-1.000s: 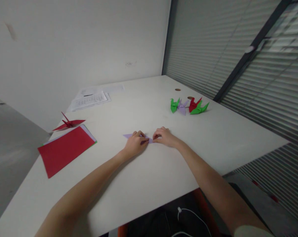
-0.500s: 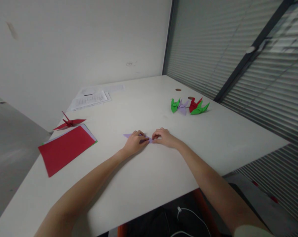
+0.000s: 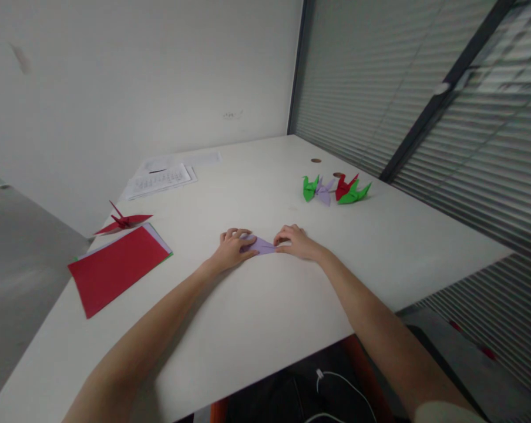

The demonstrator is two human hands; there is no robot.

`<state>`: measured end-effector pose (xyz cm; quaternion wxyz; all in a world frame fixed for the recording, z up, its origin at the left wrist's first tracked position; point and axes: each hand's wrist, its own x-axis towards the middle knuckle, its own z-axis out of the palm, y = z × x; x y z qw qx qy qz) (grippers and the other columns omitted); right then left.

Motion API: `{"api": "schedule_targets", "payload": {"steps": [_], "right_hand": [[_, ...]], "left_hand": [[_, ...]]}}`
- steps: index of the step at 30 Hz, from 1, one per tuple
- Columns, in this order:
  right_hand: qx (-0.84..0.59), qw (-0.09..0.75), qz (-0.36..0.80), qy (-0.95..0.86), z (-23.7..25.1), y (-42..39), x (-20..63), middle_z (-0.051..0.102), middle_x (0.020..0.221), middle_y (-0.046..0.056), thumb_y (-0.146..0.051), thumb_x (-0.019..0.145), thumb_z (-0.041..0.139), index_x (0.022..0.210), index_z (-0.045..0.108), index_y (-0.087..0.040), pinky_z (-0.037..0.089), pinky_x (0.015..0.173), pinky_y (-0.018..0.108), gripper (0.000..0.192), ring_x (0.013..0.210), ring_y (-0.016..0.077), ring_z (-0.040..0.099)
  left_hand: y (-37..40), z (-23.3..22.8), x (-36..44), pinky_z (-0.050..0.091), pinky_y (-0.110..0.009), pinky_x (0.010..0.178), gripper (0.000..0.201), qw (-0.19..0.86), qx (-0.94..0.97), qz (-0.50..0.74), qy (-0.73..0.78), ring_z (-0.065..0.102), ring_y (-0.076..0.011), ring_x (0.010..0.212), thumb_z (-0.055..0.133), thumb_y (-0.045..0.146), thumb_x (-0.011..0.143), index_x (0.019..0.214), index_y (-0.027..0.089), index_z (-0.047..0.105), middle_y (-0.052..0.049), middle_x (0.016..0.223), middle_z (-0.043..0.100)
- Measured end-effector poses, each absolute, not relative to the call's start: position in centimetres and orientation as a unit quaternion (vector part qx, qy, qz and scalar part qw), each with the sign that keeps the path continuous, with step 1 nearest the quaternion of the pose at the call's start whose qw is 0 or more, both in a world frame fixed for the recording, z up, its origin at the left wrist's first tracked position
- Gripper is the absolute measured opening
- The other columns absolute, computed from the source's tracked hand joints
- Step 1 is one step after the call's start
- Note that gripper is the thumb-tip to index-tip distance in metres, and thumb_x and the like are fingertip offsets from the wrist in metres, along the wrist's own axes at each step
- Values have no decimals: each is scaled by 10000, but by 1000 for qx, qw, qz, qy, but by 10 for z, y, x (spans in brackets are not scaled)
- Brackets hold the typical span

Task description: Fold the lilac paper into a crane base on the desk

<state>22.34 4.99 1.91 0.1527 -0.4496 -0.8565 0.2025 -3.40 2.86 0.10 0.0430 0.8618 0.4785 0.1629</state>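
Workpiece: lilac paper [image 3: 264, 245], on the middle of the table [image 3: 265, 317], short of the front edge. It is folded to a narrow, tapered form, its point directed to the right edge.

Left hand [image 3: 234, 249]: thumb and forefinger are spread apart on the paper, bearing on its wide end; the other fingers curl beyond. Right hand [image 3: 294, 242]: thumb and forefinger are brought together at the point. The fingertips cover the point, so it is unclear how firmly it is gripped.

Completed: five birds. A green bird [image 3: 309, 189], a lilac bird [image 3: 323, 192], a red bird [image 3: 342, 189] and a second green one stand grouped near the right edge. A larger red bird with spread wings [image 3: 135, 220] stands alone by the left edge.

Outstanding: the paper shows creased layers but no raised neck or wings, so its folding appears partway. The stack [image 3: 120, 270], red sheet uppermost with lilac and green borders showing beneath, lies unfolded near the left edge, just beside the larger bird.
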Motion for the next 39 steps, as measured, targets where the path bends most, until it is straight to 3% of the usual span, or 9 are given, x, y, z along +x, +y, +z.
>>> {"api": "schedule_targets", "payload": {"steps": [5,11,17,21,25,28,31,34,39], "right_hand": [[-355,195,204,-891,18,46,218,653,1170,67,-322,867,639,1021,743,-263,348,1032,440,196,1145,241,499],[-356,230,201,-883,20,46,212,717,953,59,-290,927,543,973,758,-247,415,943,406,224,979,215,564],[-349,205,175,-897,10,51,214,657,1244,31,-103,894,470,1149,701,-291,367,1015,459,392,1143,236,494],[-360,168,187,-898,16,47,214,689,1075,54,-57,851,488,1116,720,-278,408,954,413,416,1006,218,554],[-346,174,208,-898,22,46,215,682,1008,58,-57,833,550,1033,752,-255,413,961,378,347,1002,211,561],[-333,199,232,-892,21,47,217,666,1087,72,-116,830,609,1028,751,-245,403,992,395,275,1046,214,558],[-318,195,311,-874,21,46,216,688,977,67,-196,840,629,1076,735,-209,470,870,350,259,920,196,604],[-317,199,357,-856,21,44,214,700,902,56,-222,859,601,1058,739,-189,490,782,314,245,836,180,617],[-294,213,269,-892,20,47,214,688,1121,70,-184,827,650,1037,749,-230,405,998,389,237,1060,214,573]], "left_hand": [[25,2,-33,348,-432,940,302,-4,876,188,443,481,-244,1084,535,370,939,1223,371,640,-84,1197,549],[21,15,-27,381,-383,937,332,47,916,180,355,589,-196,1033,487,128,893,1102,263,707,-78,1096,650],[15,27,-16,458,-312,917,220,88,938,180,284,641,-173,949,482,212,900,886,174,698,-91,1013,695],[13,27,-17,373,-422,1010,225,-21,926,151,346,612,-212,1084,500,297,946,1113,225,633,-85,1103,685],[10,28,-15,395,-392,936,223,-70,926,118,351,553,-242,1181,481,175,935,1080,217,644,-90,1183,652],[5,30,-10,415,-397,909,197,-71,917,123,372,582,-261,1109,507,233,926,1049,172,648,-118,1160,652],[2,31,-6,443,-398,894,275,-43,910,125,394,642,-237,940,528,396,933,993,154,645,-114,983,688],[5,27,-7,478,-367,860,282,-15,914,142,380,657,-215,895,526,405,944,1024,159,638,-102,951,692],[17,17,-13,510,-336,884,230,19,932,173,317,659,-207,1000,528,309,956,1089,181,665,-102,1146,671]]}}
